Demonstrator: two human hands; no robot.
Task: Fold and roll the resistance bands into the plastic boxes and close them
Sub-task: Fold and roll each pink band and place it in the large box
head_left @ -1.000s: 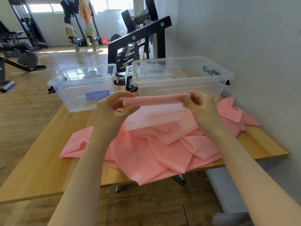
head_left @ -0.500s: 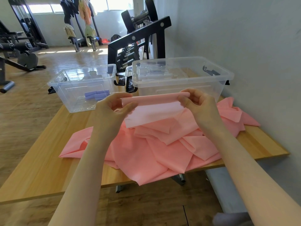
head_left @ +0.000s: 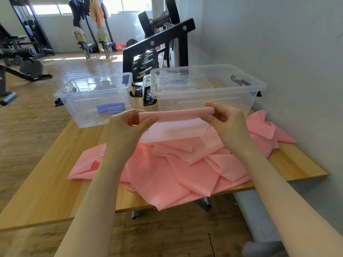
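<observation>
Both hands [head_left: 185, 125] hide the pink band [head_left: 176, 115] roll's ends.

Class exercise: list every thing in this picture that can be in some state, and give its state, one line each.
left hand: pinches the roll's left end
right hand: pinches the roll's right end
pink band: partly rolled, held above the table, rest heaped loose
small box: open, purple rolls inside
large box: open, holds no band
table: carries boxes and pink heap
</observation>
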